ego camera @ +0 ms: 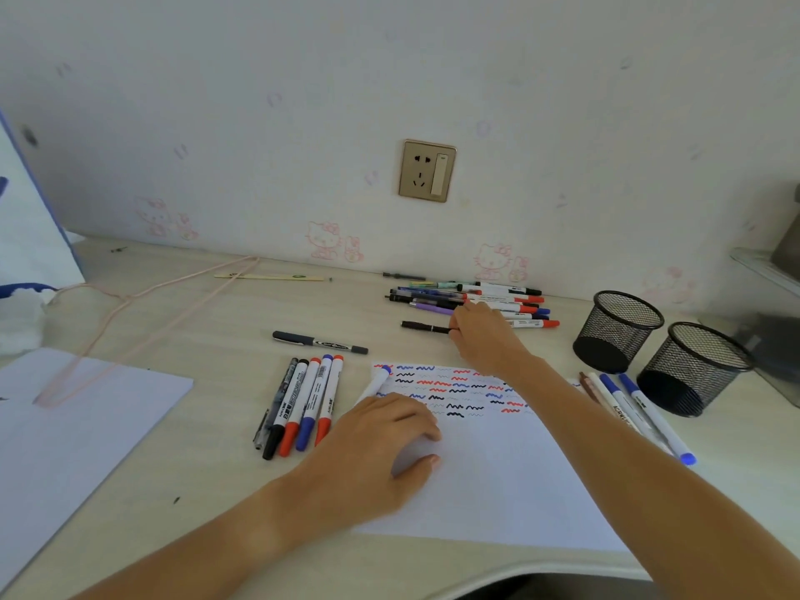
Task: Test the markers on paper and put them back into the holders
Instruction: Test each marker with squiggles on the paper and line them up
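Note:
A white paper sheet [498,482] with rows of red, blue and black squiggles lies in front of me. My left hand [372,452] rests palm down on it, fingers loosely curled. A white marker with a blue cap [379,380] lies just beyond that hand, its lower end hidden. My right hand [482,335] reaches past the sheet and pinches the end of a thin black pen [424,327] lying on the desk. Behind it is a pile of markers and pens [498,294]. Two black mesh holders [617,329] [692,370] stand at the right, nothing showing in either.
Several markers [305,400] lie side by side left of the sheet, and a grey-black marker [320,342] lies above them. More markers [640,409] lie by the near holder. Another paper sheet [65,426] and a pink cord [143,313] are at the left.

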